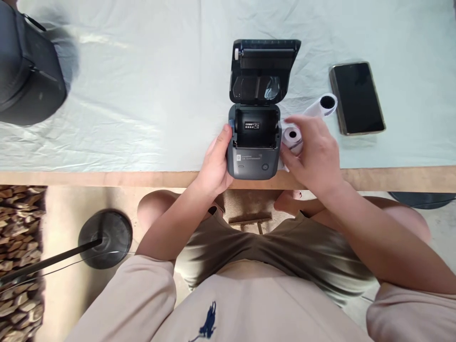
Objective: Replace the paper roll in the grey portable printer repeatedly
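A small dark label printer point(253, 164) is near the table's front edge with its lid point(265, 71) raised and its roll compartment bare inside. My left hand point(215, 164) grips the printer's left side, thumb at the upper edge. On the other side, my right hand point(315, 154) has its thumb and fingers curled around a small white paper roll point(292, 135), close beside the printer's right wall. Just behind that hand lies a second white paper roll point(313, 108), its dark core facing right. Part of the held roll is hidden by my fingers.
A smartphone point(359, 97) lies on the pale tablecloth point(142, 95) to the right. A black zipped case point(30, 71) stands at the far left. The wooden table edge point(107, 178) runs in front of me. Below are a round black stand base point(112, 228) and stacked firewood point(19, 228).
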Demonstrator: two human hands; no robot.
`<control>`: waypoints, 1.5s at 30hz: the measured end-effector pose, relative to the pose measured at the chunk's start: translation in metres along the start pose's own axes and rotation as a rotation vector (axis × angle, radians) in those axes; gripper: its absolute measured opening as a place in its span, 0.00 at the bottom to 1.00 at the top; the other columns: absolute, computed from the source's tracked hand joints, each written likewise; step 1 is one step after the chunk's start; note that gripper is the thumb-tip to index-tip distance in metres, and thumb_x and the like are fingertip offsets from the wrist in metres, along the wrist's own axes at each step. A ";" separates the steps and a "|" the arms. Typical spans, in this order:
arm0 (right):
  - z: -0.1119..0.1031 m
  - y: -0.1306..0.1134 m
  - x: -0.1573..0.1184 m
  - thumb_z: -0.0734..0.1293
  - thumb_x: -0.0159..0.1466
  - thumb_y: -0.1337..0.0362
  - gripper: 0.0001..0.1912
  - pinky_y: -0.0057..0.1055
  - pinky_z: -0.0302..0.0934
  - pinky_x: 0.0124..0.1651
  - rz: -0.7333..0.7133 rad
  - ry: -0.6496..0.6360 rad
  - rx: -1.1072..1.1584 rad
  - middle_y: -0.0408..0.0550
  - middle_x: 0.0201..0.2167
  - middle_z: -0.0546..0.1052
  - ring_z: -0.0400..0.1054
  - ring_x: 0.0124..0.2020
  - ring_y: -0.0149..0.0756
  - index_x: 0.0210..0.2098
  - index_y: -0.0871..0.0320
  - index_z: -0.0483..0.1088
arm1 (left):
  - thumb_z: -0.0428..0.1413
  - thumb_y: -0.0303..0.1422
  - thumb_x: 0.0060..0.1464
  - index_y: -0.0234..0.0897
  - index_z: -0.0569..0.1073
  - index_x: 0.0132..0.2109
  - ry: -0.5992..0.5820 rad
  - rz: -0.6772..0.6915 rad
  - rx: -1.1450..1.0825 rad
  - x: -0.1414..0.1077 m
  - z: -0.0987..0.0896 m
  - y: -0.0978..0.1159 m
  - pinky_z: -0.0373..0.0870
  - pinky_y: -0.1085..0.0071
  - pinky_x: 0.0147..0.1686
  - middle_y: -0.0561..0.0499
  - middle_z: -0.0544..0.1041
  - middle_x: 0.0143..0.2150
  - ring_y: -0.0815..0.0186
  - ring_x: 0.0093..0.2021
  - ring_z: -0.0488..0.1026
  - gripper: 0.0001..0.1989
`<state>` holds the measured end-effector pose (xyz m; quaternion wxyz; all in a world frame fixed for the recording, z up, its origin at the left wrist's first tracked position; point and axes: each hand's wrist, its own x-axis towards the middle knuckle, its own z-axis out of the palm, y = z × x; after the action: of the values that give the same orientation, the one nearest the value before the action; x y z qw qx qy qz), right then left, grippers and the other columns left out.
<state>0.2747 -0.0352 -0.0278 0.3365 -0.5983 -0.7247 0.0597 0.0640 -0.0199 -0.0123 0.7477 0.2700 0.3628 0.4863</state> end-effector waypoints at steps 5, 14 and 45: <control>-0.007 0.013 0.016 0.71 0.59 0.59 0.28 0.42 0.73 0.36 0.132 0.101 0.478 0.49 0.42 0.80 0.77 0.36 0.44 0.57 0.47 0.62 | 0.57 0.54 0.71 0.45 0.82 0.57 -0.021 -0.014 -0.028 -0.001 -0.001 -0.001 0.82 0.56 0.64 0.48 0.89 0.50 0.45 0.69 0.79 0.22; -0.040 -0.058 0.033 0.62 0.69 0.69 0.22 0.49 0.74 0.53 -0.250 0.063 0.253 0.49 0.53 0.83 0.81 0.50 0.49 0.60 0.48 0.72 | 0.59 0.50 0.71 0.43 0.82 0.52 0.039 0.042 0.001 -0.004 0.006 -0.003 0.82 0.54 0.64 0.49 0.87 0.54 0.46 0.71 0.78 0.17; -0.008 -0.028 0.046 0.60 0.72 0.47 0.28 0.48 0.73 0.59 -0.208 0.095 0.620 0.50 0.60 0.73 0.75 0.59 0.45 0.68 0.41 0.49 | 0.79 0.44 0.47 0.44 0.75 0.54 -0.162 0.093 0.227 0.001 -0.015 -0.002 0.80 0.69 0.38 0.55 0.81 0.39 0.64 0.38 0.83 0.32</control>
<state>0.2532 -0.0039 0.0114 0.5403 -0.3920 -0.7129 0.2149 0.0533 -0.0191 -0.0226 0.7159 0.4078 0.3409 0.4528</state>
